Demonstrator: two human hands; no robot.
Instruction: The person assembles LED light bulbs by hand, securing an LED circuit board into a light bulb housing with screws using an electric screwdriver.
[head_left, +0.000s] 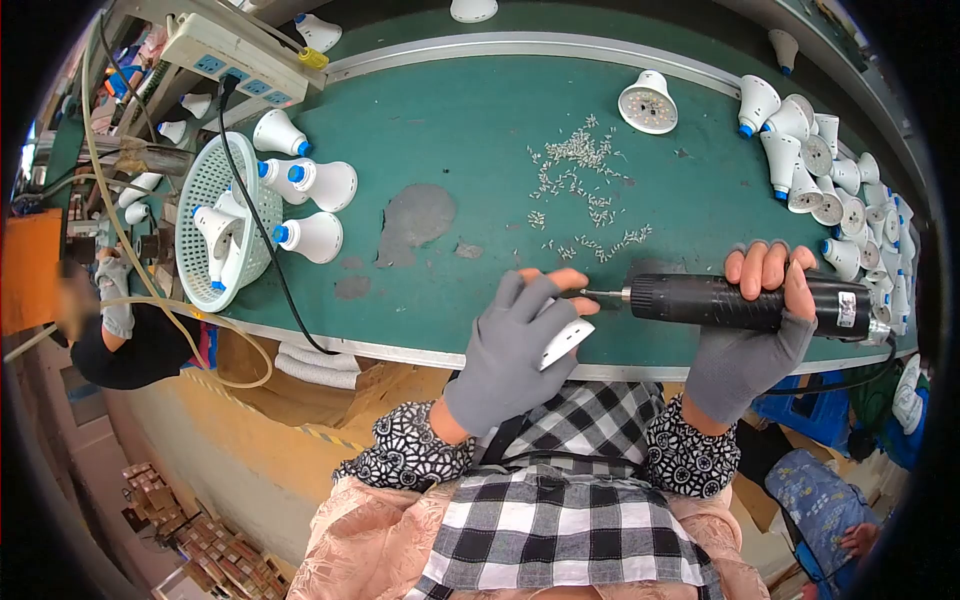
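Note:
My right hand (750,330), in a grey fingerless glove, is wrapped round a black electric screwdriver (700,302) lying level above the bench, its bit pointing left. My left hand (522,345), gloved the same way, is closed round a white bulb housing (566,345), mostly hidden by the palm and fingers. Its thumb and forefinger meet at the screwdriver's tip (590,293); whether a screw is pinched there I cannot tell. Many small loose screws (585,150) lie scattered on the green bench top beyond my hands. A bulb housing (648,103) with its round board showing stands behind them.
A pale green basket (228,225) with bulb housings stands at the left, with several blue-capped bulbs (322,186) beside it. Piled bulbs (835,180) crowd the right edge. A black cable (262,215) hangs from the power strip (235,65) across the basket. Another person's gloved hand (115,292) shows far left.

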